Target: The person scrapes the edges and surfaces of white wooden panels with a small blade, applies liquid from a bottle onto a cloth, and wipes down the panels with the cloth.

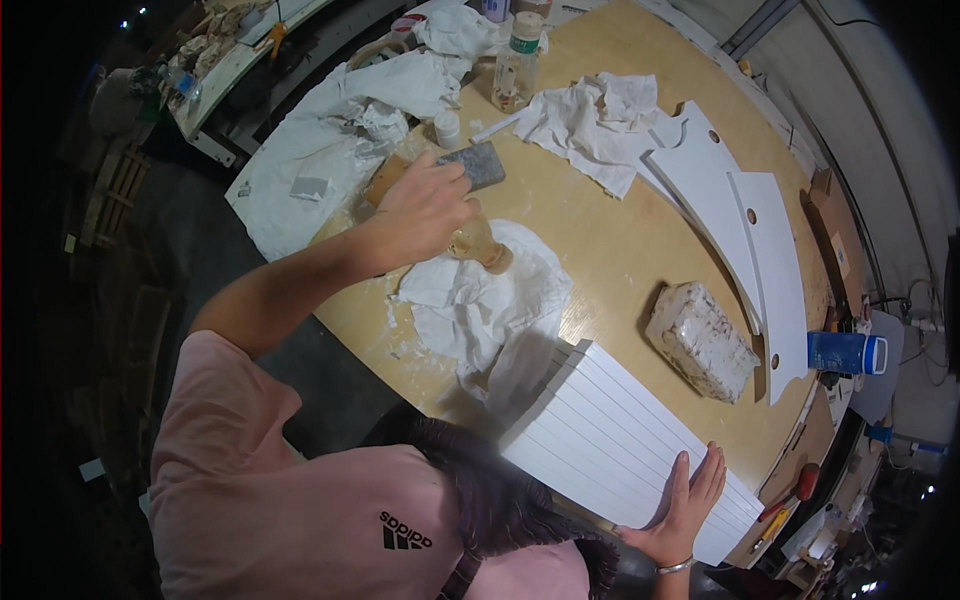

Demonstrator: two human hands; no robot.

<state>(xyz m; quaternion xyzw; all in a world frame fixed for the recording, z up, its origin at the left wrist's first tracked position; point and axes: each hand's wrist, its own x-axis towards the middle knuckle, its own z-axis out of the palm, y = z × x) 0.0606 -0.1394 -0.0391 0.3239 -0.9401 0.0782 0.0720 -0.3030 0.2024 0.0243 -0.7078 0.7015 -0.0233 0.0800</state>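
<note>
1. left hand point(425, 205): upper left of centre; fingers curled at the amber bottle point(477, 243); contact partly hidden, cannot tell whether they are clamped on it.
2. amber bottle: just above centre; tilted, neck toward the lower right, over a crumpled white cloth point(530, 290).
3. grey block point(480, 167): just beyond the left hand's fingers; cannot tell if touched.
4. right hand point(687, 505): lower right; fingers extended, thumb apart, clamped on nothing; laid against the white stack point(620, 435). 1 bangle point(675, 567) at the wrist.
5. white stack: lower centre to lower right; slim boards packed face to face, edges showing as parallel lines.
6. wrapped block point(700, 340): right of centre; pale, stained, near the stack.
7. curved white panels point(780, 235): upper right, overlapping, with round holes.
8. clear bottle point(515, 75): top centre, upright, green band; second white cloth point(575, 130) near it.
9. blue container point(838, 353): right edge, white handle.
10. tabletop point(600, 245): pale wood finish, beneath items 5 to 8.
</note>
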